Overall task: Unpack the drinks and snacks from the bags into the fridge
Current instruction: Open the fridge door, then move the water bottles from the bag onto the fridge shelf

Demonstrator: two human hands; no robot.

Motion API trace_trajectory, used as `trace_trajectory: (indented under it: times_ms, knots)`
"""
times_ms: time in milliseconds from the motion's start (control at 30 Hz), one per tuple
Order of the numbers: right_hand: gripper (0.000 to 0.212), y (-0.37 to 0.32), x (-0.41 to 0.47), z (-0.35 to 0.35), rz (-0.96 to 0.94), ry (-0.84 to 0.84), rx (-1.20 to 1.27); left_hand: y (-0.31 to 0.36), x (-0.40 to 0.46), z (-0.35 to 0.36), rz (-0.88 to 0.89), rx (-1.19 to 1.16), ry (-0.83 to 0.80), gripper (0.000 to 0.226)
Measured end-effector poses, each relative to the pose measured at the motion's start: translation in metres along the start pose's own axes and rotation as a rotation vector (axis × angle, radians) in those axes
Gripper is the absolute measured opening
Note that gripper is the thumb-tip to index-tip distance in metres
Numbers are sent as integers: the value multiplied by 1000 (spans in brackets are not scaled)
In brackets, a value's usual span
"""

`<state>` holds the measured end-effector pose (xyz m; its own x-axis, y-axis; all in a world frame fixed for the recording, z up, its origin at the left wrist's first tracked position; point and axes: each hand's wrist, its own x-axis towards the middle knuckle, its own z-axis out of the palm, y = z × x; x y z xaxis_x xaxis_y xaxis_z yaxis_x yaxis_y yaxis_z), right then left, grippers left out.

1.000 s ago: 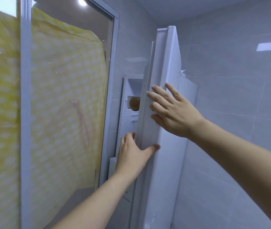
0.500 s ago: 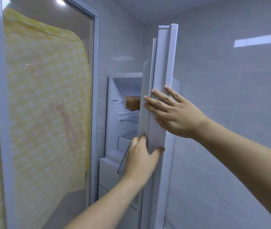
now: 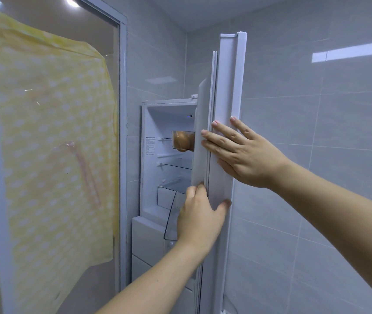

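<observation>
**Opening the fridge door, nothing yet loaded**

Gripping the near edge of the tall white fridge door [image 3: 224, 123], the left hand [image 3: 199, 219] has its fingers [image 3: 195, 189] curled round the inner side and its thumb pressed on the outer face. Higher up, the right hand [image 3: 246, 152] lies flat against the same edge, its fingers straight and spread, touching the door without closing round it. The door stands edge-on to the camera, swung well away from the cabinet.

Beyond the hands, the white fridge interior [image 3: 167, 159] is lit and open to view. It shows clear glass shelves, a clear drawer near the bottom of the compartment, and a printed label on the left inner wall. A brown, rounded item in a clear holder [image 3: 182, 141] sits at upper-shelf height just beside the door edge; what it is cannot be told. To the left, yellow dotted fabric [image 3: 51, 137] hangs behind a framed glass panel [image 3: 121, 132], and grey wall tiles [image 3: 316, 132] fill the right.

No bags, drinks or snacks appear anywhere in view. Judging by that, the task is at its very start: the fridge is open, and all the unpacking is left.
</observation>
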<state>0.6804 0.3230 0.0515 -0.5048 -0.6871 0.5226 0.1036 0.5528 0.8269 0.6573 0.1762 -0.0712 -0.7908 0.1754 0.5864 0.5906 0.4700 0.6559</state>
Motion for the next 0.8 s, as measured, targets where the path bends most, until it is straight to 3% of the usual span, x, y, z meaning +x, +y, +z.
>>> trace_trajectory:
  times_ms: [500, 800]
  knots:
    - [55, -30, 18, -10, 76, -82, 100, -27, 9, -22, 70, -35, 15, 60]
    - [59, -83, 79, -6, 163, -114, 323, -93, 27, -89, 116, 279, 48, 64]
